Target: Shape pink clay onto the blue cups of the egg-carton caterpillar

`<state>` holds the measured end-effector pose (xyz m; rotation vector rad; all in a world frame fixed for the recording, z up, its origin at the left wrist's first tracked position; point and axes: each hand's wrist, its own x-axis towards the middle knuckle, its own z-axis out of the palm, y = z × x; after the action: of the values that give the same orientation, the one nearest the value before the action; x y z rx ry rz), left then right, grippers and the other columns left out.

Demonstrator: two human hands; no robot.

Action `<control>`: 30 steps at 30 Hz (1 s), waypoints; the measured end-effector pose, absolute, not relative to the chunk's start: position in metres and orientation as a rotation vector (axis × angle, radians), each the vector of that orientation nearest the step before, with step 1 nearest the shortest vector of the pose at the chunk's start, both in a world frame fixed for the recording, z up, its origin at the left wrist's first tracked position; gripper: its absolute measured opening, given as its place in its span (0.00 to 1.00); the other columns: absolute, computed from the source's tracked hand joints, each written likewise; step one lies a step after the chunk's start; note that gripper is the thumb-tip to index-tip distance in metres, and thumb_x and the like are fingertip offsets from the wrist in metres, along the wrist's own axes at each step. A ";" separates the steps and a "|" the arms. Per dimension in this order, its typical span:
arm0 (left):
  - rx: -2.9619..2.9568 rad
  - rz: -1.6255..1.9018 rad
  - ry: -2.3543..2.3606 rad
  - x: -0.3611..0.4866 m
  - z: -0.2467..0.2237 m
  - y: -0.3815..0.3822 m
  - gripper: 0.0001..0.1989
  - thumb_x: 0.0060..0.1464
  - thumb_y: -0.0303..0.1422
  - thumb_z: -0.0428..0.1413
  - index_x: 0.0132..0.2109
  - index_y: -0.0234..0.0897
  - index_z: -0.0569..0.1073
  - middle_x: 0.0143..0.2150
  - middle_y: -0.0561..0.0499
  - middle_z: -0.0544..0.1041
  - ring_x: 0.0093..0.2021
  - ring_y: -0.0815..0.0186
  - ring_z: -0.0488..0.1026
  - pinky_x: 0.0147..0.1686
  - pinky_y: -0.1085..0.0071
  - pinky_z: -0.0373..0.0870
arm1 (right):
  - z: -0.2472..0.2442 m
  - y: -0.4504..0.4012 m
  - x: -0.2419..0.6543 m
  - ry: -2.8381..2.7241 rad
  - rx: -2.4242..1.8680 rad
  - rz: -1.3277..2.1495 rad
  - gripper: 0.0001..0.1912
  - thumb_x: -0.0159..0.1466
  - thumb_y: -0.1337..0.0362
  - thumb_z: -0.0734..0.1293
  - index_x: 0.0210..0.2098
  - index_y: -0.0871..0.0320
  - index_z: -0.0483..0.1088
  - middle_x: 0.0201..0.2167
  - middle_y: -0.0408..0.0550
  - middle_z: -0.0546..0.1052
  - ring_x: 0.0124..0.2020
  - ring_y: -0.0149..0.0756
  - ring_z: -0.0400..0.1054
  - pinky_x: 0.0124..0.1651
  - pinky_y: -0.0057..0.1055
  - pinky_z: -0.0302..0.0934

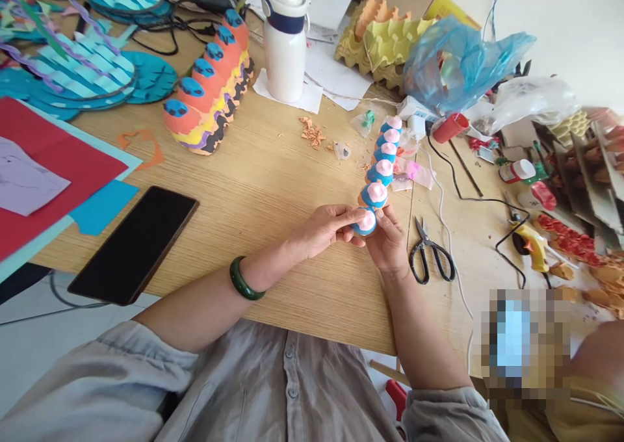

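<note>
Blue and pink strip of domed cups (383,168), held over the desk (273,195), its far end pointing away from me. Left hand (326,229): fingers closed on the nearest cup, thumb on top. Right hand (390,247): fingers bent in against the same cup's other side. Scissors (427,242) lie just beside, to the right. Looks like egg-carton pulp: I judge it light, fairly stiff, weak between cups, not slippery. Pink caps may dent. I'd favour the lower rims, light pinch, supporting the length from beneath.
</note>
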<state>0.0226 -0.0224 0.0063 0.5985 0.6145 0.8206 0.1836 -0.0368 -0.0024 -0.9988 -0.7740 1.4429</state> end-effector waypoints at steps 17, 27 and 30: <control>0.773 0.946 0.726 0.020 -0.003 -0.013 0.32 0.40 0.53 0.77 0.35 0.30 0.74 0.30 0.55 0.74 0.30 0.72 0.75 0.40 0.66 0.82 | -0.009 -0.023 0.172 -0.902 -1.037 1.301 0.12 0.61 0.54 0.78 0.41 0.49 0.77 0.34 0.40 0.82 0.33 0.34 0.73 0.40 0.32 0.71; 0.947 0.942 0.814 0.017 -0.003 -0.015 0.23 0.49 0.47 0.74 0.35 0.32 0.76 0.27 0.53 0.77 0.31 0.66 0.80 0.36 0.69 0.78 | -0.013 -0.024 0.176 -0.881 -1.002 1.361 0.12 0.61 0.55 0.78 0.43 0.48 0.79 0.41 0.42 0.84 0.38 0.37 0.76 0.48 0.37 0.74; 0.943 0.951 0.819 0.016 -0.002 -0.015 0.23 0.48 0.46 0.74 0.36 0.32 0.77 0.27 0.54 0.77 0.30 0.68 0.78 0.38 0.68 0.79 | -0.014 -0.024 0.177 -0.894 -1.024 1.358 0.14 0.61 0.53 0.78 0.45 0.47 0.78 0.42 0.43 0.85 0.39 0.38 0.77 0.50 0.39 0.74</control>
<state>0.0162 -0.0154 -0.0016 0.9430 0.8186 0.9511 0.1771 -0.0240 -0.0141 -1.0239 -0.8939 1.3577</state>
